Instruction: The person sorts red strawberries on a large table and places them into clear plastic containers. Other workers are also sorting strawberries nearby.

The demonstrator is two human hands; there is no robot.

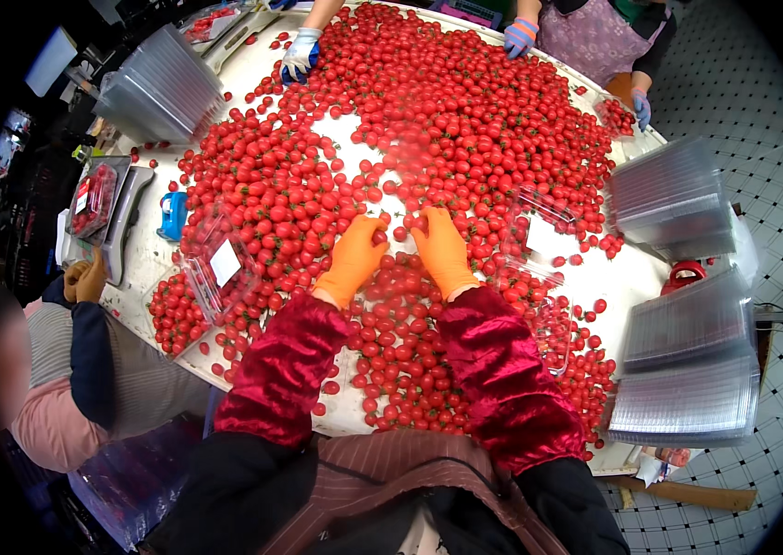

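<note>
Both my hands wear orange gloves, with dark red velvet sleeves behind them. My left hand [355, 258] has its fingers curled around a cherry tomato, whose red skin shows at the fingertips. Opposite it, my right hand [443, 251] reaches down among the tomatoes with bent fingers; whether it grips one cannot be told. Cherry tomatoes [398, 326] lie between my forearms, and a big heap [474, 132] spreads beyond. A clear plastic clamshell box [202, 298] with tomatoes and a white label is at the left; another clear box [537, 236] with a white label is at the right.
Stacks of clear plastic containers [669, 198] [686, 388] line the right edge; another stack [159, 87] is upper left. A blue tape dispenser [173, 216], a scale [126, 225] bearing a packed box, and a red tape dispenser [684, 276] lie nearer the edges. Co-workers' gloved hands [300, 57] [520, 37] are across the table [630, 277].
</note>
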